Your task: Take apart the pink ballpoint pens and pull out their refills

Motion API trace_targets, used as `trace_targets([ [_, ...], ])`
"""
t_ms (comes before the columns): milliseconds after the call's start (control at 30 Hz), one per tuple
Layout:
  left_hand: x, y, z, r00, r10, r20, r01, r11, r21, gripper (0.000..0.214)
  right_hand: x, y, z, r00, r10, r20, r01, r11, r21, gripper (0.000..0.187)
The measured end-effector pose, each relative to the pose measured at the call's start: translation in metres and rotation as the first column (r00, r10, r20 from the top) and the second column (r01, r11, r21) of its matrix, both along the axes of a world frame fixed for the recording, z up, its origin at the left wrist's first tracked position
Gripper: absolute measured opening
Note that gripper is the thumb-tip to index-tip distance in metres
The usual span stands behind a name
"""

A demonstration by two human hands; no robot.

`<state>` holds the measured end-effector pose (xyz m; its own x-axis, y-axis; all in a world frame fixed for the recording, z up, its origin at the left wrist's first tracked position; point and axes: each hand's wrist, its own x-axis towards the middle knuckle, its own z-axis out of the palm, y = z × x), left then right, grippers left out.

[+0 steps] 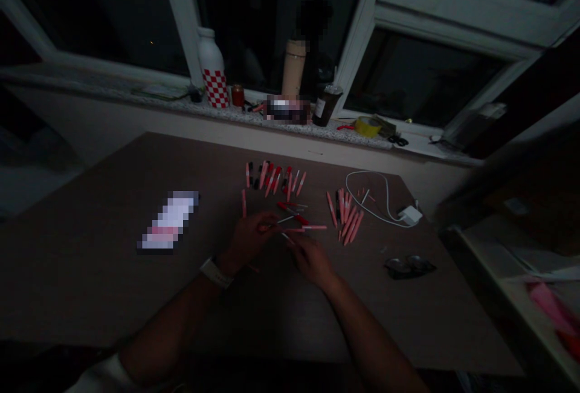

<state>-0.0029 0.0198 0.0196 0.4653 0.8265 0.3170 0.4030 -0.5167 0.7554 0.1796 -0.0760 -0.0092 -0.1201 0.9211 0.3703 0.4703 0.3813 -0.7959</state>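
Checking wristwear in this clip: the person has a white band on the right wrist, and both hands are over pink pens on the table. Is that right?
No: the white band is on the left wrist, not the right, as the head view shows. The left hand and right hand are over pink pens on the table, as you said.

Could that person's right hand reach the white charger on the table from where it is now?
Probably yes. The right hand could likely slide across the table, passing between the pile of pink pens and the dark glasses, to the white charger. The white cable lies beside it but shouldn't block it.
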Motion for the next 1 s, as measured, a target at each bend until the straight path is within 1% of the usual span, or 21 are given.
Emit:
trace_targets([
  [100,0.001,0.0,0.002,0.999,-0.001,0.053,0.003,0.999,-0.032,0.029,-0.003,0.0,0.002,0.999,0.005,-0.041,-0.005,1.0,0.01,0.043],
  [200,0.0,0.003,0.002,0.997,0.021,0.076,-0.024,0.999,0.039,0.052,-0.002,0.002,0.002,0.995,-0.061,-0.077,0.062,0.998,0.016,0.039],
  [267,-0.002,0.007,-0.001,0.998,0.022,0.063,-0.027,0.996,0.086,0.06,0.0,0.003,0.002,0.989,-0.107,-0.098,0.108,0.994,0.001,0.037],
  [333,-0.004,0.011,-0.004,0.999,-0.025,0.025,0.022,0.995,0.095,0.052,0.003,0.003,0.003,0.983,-0.137,-0.123,0.136,0.991,-0.012,0.036],
  [400,-0.007,0.013,-0.007,0.996,-0.085,-0.029,0.088,0.991,0.097,0.035,0.006,0.002,0.006,0.979,-0.146,-0.139,0.145,0.989,-0.017,0.035],
  [500,-0.007,0.012,-0.008,0.986,-0.13,-0.102,0.141,0.984,0.112,0.019,0.01,0.002,0.01,0.99,-0.119,-0.071,0.12,0.993,0.009,0.036],
  [567,-0.007,0.011,-0.006,0.983,-0.142,-0.115,0.156,0.979,0.132,0.016,0.011,0.001,0.011,0.995,-0.099,0.009,0.098,0.995,0.036,0.038],
  [667,-0.006,0.011,-0.003,0.982,-0.161,-0.103,0.177,0.97,0.168,0.012,0.013,0.002,0.01,0.991,-0.106,0.087,0.101,0.993,0.058,0.039],
  [1000,-0.006,0.012,-0.002,0.964,-0.204,-0.17,0.243,0.936,0.256,0.009,0.019,0.005,-0.006,0.971,-0.114,0.211,0.099,0.992,0.082,0.043],
])
